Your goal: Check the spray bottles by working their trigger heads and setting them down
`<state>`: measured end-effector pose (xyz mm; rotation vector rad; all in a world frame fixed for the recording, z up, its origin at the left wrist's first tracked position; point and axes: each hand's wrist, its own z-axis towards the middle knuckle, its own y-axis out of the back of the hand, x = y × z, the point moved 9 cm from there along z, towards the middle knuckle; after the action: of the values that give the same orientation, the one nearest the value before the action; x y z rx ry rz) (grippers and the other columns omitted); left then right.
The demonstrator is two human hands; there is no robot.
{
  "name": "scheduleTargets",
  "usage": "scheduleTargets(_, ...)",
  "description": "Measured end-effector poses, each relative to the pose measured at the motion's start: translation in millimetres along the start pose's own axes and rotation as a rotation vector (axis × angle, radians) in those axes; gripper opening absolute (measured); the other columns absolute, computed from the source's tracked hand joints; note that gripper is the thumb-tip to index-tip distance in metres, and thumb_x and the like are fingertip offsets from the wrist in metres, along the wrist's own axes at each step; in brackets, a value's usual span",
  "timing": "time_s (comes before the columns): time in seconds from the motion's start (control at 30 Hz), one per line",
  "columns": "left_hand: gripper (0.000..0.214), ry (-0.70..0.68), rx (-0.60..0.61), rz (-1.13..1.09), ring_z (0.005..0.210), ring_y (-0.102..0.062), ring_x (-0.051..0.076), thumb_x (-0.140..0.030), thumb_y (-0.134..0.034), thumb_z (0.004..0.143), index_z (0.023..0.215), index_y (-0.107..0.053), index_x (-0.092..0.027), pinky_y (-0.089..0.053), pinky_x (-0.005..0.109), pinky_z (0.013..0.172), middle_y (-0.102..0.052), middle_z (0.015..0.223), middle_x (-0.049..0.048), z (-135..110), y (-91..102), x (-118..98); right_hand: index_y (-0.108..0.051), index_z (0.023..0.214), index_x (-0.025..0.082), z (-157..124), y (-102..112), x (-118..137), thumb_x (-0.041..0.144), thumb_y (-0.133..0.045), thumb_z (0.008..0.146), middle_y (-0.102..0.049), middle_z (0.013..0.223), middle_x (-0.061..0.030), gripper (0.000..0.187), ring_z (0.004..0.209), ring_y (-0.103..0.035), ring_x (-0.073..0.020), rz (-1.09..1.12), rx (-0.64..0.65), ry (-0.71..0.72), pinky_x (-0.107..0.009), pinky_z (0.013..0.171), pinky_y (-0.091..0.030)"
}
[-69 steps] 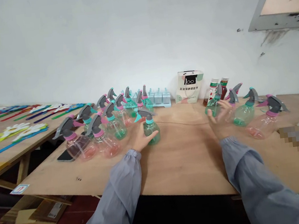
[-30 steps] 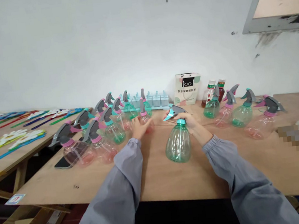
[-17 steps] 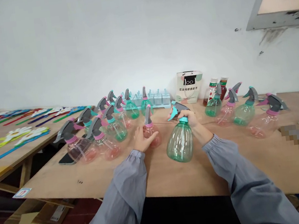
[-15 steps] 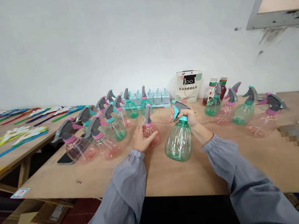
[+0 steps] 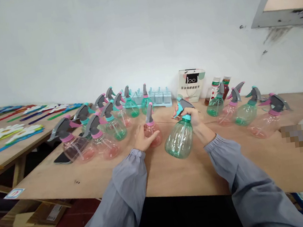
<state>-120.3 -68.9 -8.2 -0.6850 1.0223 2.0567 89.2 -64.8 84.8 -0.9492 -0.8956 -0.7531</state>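
My right hand [image 5: 192,117] is closed around the neck and trigger head of a green spray bottle [image 5: 179,139] with a grey and turquoise sprayer; the bottle tilts with its base toward me. To its left, my left hand [image 5: 142,137] wraps the side of a pink spray bottle [image 5: 156,137], which stands upright on the wooden table [image 5: 171,181]. Part of the pink bottle is hidden by my fingers. More pink spray bottles [image 5: 107,148] and green spray bottles [image 5: 117,128] stand to the left. Another group, with a green spray bottle [image 5: 246,113], is on the right.
Pale blue moulds [image 5: 161,99] and a printed paper bag [image 5: 190,84] stand by the wall. Two drink bottles [image 5: 216,87] are beside the bag. A phone [image 5: 62,159] lies behind the left bottles. Felt flower sticks [image 5: 24,134] cover a side table.
The view has shifted slightly, so the things on the left appear further left. Both hands keep their hold, and the green bottle sits slightly higher and further left in view.
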Motion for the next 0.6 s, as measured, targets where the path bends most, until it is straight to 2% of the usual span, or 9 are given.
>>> scheduleTargets(0.13, 0.053, 0.005, 0.017, -0.009, 0.107, -0.060, 0.029, -0.050, -0.079, 0.072, 0.111, -0.059, -0.020, -0.044, 0.048, 0.101, -0.060, 0.106, 0.0088, 0, -0.5, 0, -0.060, 0.078, 0.022, 2, 0, -2, 0.016, -0.056, 0.051, -0.065, 0.066, 0.0006, 0.028, 0.069, -0.066, -0.0191, 0.000, 0.030, -0.021, -0.030, 0.063, -0.052)
scheduleTargets(0.33, 0.055, 0.022, 0.026, -0.020, 0.109, -0.060, 0.029, -0.050, -0.079, 0.072, 0.113, -0.059, -0.020, -0.043, 0.048, 0.103, -0.061, 0.109, 0.0091, 0, -2.5, 1, -0.052, 0.070, 0.022, 7, 27, -1, 0.019, -0.051, 0.047, -0.060, 0.059, 0.0026, 0.023, 0.056, -0.058, -0.0136, 0.104, -0.164, 0.009, -0.024, 0.052, -0.046)
scheduleTargets(0.5, 0.053, 0.022, 0.016, -0.041, 0.109, -0.060, 0.028, -0.049, -0.081, 0.071, 0.111, -0.059, -0.022, -0.043, 0.046, 0.102, -0.062, 0.108, 0.0078, 0, -1.3, 1, -0.056, 0.076, 0.023, 4, 7, 0, 0.019, -0.055, 0.049, -0.068, 0.072, -0.0012, 0.027, 0.080, -0.069, -0.0225, 0.054, 0.010, -0.037, -0.032, 0.066, -0.055)
scheduleTargets(0.6, 0.054, 0.013, 0.024, -0.056, 0.109, -0.061, 0.028, -0.048, -0.081, 0.071, 0.112, -0.059, -0.021, -0.044, 0.046, 0.103, -0.063, 0.108, 0.0080, 0, -1.3, 0, -0.055, 0.074, 0.023, 3, 2, -4, 0.019, -0.056, 0.050, -0.068, 0.072, -0.0018, 0.025, 0.085, -0.070, -0.0241, 0.001, 0.029, -0.065, -0.034, 0.071, -0.057)
